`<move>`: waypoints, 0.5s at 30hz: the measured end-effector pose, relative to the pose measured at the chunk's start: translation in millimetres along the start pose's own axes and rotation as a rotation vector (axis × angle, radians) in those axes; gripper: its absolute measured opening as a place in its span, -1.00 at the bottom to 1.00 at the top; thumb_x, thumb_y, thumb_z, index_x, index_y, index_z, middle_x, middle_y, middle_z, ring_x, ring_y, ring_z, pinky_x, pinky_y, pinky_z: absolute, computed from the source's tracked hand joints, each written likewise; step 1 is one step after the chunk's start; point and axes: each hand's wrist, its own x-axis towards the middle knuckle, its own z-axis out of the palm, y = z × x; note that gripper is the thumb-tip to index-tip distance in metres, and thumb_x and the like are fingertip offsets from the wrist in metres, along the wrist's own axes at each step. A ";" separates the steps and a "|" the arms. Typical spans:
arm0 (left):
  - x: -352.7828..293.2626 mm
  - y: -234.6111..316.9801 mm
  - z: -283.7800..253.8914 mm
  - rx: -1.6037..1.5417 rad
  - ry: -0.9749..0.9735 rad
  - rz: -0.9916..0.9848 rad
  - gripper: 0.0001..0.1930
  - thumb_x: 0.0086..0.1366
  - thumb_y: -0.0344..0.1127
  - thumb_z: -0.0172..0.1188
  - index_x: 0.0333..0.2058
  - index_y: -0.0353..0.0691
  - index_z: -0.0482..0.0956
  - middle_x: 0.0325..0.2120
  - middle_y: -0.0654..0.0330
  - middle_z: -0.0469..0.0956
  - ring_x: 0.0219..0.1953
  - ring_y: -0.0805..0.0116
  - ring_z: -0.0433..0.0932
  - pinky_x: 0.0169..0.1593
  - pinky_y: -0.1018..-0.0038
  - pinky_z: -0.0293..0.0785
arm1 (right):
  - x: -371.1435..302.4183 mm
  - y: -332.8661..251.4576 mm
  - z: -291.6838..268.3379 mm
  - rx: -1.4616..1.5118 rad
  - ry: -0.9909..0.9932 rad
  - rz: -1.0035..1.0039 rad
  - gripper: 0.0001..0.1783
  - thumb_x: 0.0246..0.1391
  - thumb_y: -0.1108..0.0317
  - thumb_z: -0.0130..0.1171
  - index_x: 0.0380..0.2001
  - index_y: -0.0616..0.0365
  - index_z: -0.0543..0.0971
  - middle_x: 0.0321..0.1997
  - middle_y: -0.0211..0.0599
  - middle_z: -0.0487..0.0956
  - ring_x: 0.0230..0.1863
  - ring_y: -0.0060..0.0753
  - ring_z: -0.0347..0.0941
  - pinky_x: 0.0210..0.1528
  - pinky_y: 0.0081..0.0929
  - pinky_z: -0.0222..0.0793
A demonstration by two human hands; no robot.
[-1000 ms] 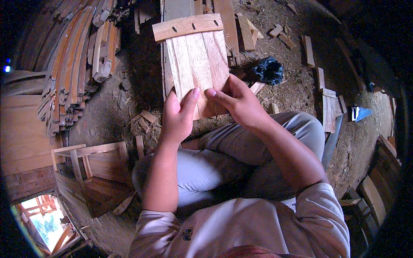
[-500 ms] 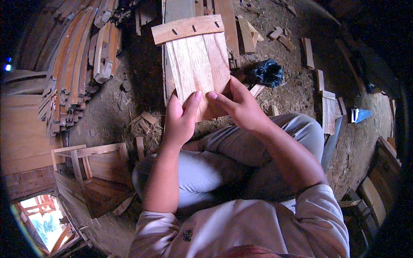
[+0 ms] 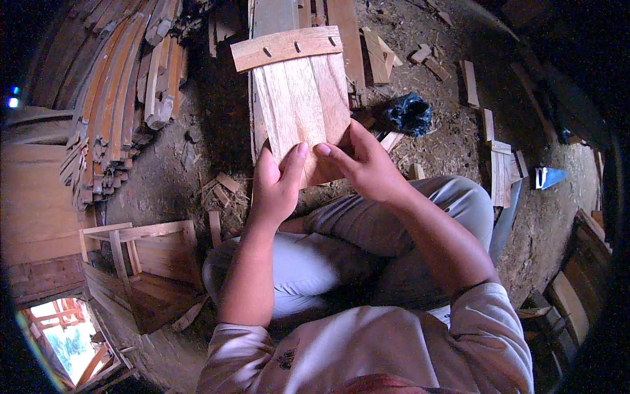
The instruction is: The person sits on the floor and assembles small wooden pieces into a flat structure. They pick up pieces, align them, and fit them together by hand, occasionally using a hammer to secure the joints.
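Note:
A small wooden panel (image 3: 302, 105) of pale boards is held up in front of me. Across its far end runs a crosspiece (image 3: 287, 48) with three dark slots or pegs in a row. My left hand (image 3: 279, 180) grips the near left corner, its thumb lying on the face. On the near right corner my right hand (image 3: 367, 161) is closed in the same way, thumb on top. The fingers of both hands are hidden behind the panel.
Long planks (image 3: 282, 16) lie beyond the panel. Stacked wood strips (image 3: 115, 98) stand at the left, above an open wooden box frame (image 3: 154, 262). A dark plastic bag (image 3: 408, 113), offcuts (image 3: 430, 62) and a saw with a blue handle (image 3: 550, 177) lie on the right.
The panel and both hands sit very slightly lower in the picture. The grip is the same.

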 end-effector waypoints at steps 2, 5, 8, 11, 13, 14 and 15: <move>0.1 0.6 -0.4 0.010 -0.001 -0.008 -0.60 0.52 -0.29 0.19 0.16 -0.47 0.42 0.07 -0.02 0.59 0.09 0.30 0.57 0.16 0.35 0.49 | -0.5 -0.7 4.1 -0.009 0.033 -0.083 -0.42 0.35 0.28 0.28 0.29 0.33 0.36 0.13 -0.09 0.62 0.12 -0.35 0.56 0.18 -0.30 0.50; 0.4 0.0 2.6 0.006 -0.001 -0.016 -0.59 0.52 -0.30 0.18 0.18 -0.47 0.40 0.08 -0.02 0.58 0.10 0.30 0.57 0.18 0.35 0.48 | 0.3 0.5 1.9 0.003 0.030 -0.080 -0.41 0.36 0.26 0.28 0.29 0.34 0.35 0.11 -0.08 0.63 0.11 -0.34 0.56 0.17 -0.30 0.50; 0.5 3.0 4.0 -0.013 0.000 0.003 -0.59 0.52 -0.30 0.17 0.19 -0.46 0.40 0.09 -0.02 0.57 0.11 0.29 0.57 0.18 0.35 0.48 | 0.3 4.9 -0.7 -0.077 0.039 -0.059 -0.41 0.36 0.23 0.28 0.28 0.35 0.36 0.09 -0.05 0.63 0.10 -0.33 0.57 0.16 -0.30 0.50; 0.6 3.3 5.2 -0.002 0.006 0.022 -0.59 0.52 -0.31 0.17 0.19 -0.46 0.40 0.10 -0.02 0.57 0.11 0.28 0.57 0.17 0.34 0.49 | 0.1 6.1 -1.8 -0.150 0.050 -0.067 -0.41 0.36 0.21 0.28 0.27 0.35 0.37 0.10 -0.01 0.63 0.12 -0.28 0.56 0.17 -0.28 0.49; -0.1 4.2 5.9 -0.006 0.012 0.011 -0.59 0.52 -0.31 0.17 0.19 -0.46 0.40 0.09 -0.02 0.57 0.10 0.28 0.57 0.17 0.34 0.49 | -0.3 5.4 -2.8 -0.214 0.041 -0.061 -0.44 0.39 0.25 0.24 0.28 0.33 0.34 0.12 -0.16 0.59 0.14 -0.43 0.48 0.21 -0.37 0.41; -0.9 2.8 5.1 0.009 0.019 0.008 -0.60 0.52 -0.31 0.17 0.18 -0.46 0.41 0.08 -0.02 0.58 0.10 0.28 0.58 0.17 0.34 0.49 | -0.1 5.1 -2.3 -0.244 0.035 -0.059 -0.46 0.40 0.27 0.23 0.28 0.31 0.33 0.13 -0.24 0.57 0.15 -0.51 0.44 0.23 -0.42 0.37; -1.9 0.4 4.2 0.023 0.026 0.005 -0.60 0.52 -0.31 0.17 0.17 -0.46 0.42 0.07 -0.02 0.58 0.10 0.28 0.58 0.16 0.34 0.49 | -0.1 4.9 -1.1 -0.223 0.035 -0.058 -0.46 0.40 0.27 0.23 0.29 0.31 0.33 0.13 -0.24 0.57 0.15 -0.51 0.44 0.23 -0.41 0.37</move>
